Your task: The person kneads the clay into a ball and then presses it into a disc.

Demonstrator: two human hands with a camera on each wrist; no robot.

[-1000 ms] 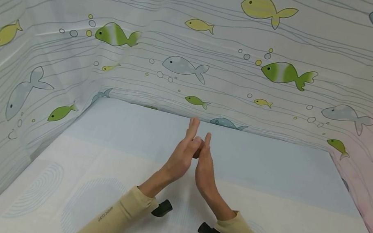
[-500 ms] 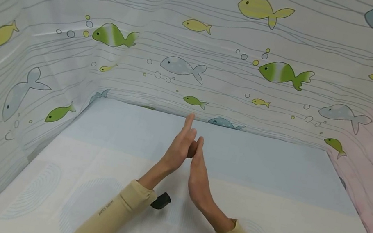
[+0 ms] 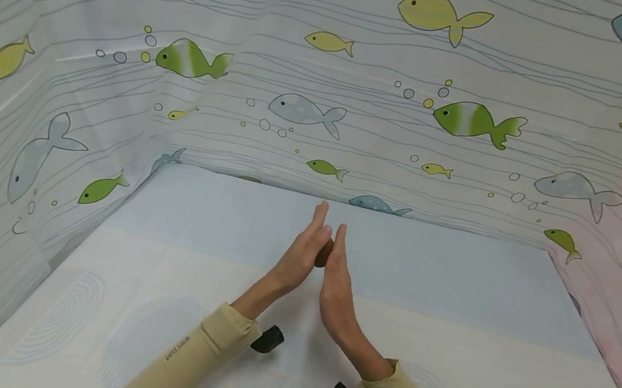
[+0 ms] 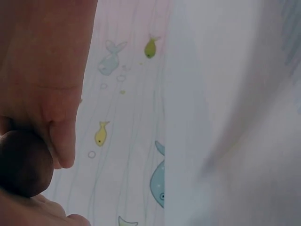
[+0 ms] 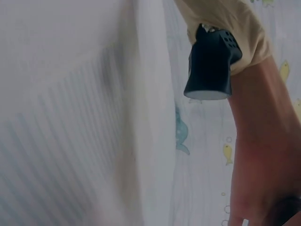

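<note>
A dark brown, roundish lump [image 3: 323,254] sits between my two palms, raised over the table. My left hand [image 3: 299,260] has its fingers straight and pointing away, its palm against the lump's left side. Against the other side lies the flat palm of my right hand [image 3: 338,296], fingers also extended. The left wrist view shows the smooth lump [image 4: 26,162] close up between the hands. Only a dark part of the lump [image 5: 286,211] appears at the lower corner of the right wrist view. What it is made of cannot be told.
A pale blue and white cloth [image 3: 189,214] covers the table below the hands. Fish-printed sheeting [image 3: 320,71] rises behind and at both sides. Dark wrist cameras [image 3: 268,339] stick out from the beige sleeves [image 3: 195,354].
The palms slide against each other with the lump between them. Since half a second ago, the left hand has come back a little and the right fingertips have gone slightly forward.
</note>
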